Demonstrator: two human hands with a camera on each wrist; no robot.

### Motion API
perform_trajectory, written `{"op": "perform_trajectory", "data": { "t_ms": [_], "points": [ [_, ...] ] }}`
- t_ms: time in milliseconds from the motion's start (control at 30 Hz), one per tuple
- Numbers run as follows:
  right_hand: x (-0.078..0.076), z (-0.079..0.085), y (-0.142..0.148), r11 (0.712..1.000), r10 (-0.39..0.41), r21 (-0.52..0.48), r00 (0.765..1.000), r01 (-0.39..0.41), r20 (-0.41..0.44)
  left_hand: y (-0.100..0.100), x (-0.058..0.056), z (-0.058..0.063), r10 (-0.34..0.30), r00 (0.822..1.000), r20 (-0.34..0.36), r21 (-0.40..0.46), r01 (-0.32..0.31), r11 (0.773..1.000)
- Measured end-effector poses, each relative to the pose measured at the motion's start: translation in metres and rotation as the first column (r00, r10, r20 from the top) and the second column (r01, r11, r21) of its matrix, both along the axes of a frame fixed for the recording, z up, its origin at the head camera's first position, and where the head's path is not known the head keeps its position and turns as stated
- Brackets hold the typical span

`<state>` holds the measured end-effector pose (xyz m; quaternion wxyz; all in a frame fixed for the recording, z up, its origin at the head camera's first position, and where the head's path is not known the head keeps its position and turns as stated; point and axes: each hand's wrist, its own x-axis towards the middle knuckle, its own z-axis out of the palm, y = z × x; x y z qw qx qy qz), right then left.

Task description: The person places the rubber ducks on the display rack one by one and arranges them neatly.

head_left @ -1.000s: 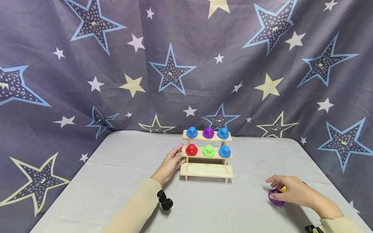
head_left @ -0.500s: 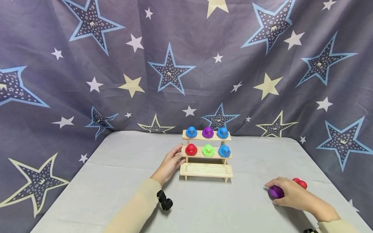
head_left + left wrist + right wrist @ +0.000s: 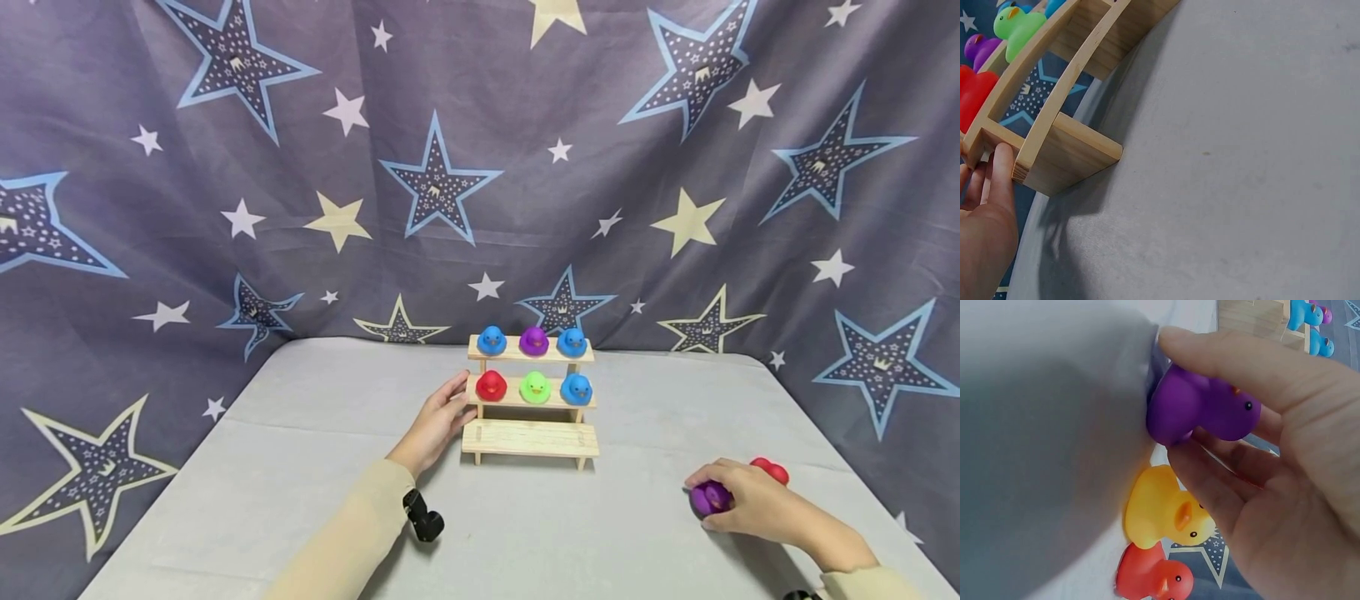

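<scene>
My right hand grips a purple rubber duck low at the right side of the table, thumb on one side and fingers on the other. Just beyond those fingers, a yellow rubber duck and a red rubber duck show in the right wrist view. The head view hides the yellow one behind the hand. My left hand holds the left end of the middle step of a three-step wooden display stand; its fingertips touch the frame in the left wrist view.
Blue, purple and blue ducks stand on the top step. Red, green and blue ducks line the middle step. Bare wood shows on the bottom step. A star-patterned curtain hangs behind the grey-covered table.
My right hand has closed its fingers around the purple duck, which has turned slightly. The red shape behind that hand has come into view. The left hand stays at the stand.
</scene>
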<state>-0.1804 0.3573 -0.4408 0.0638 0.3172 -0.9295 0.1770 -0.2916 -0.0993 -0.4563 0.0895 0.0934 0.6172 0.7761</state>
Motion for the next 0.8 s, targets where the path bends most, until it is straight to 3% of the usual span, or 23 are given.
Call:
{"op": "perform_trajectory", "data": {
  "t_ms": [500,800],
  "points": [
    [-0.005,0.002,-0.004,1.000,0.018,-0.005,1.000,-0.018,-0.010,0.000,0.000,-0.001,-0.001,1.000,0.006,-0.013,0.001,1.000],
    [-0.011,0.011,-0.021,1.000,0.017,0.006,1.000,-0.017,-0.023,-0.001,0.002,0.001,-0.005,1.000,-0.005,-0.012,0.005,1.000]
  ]
}}
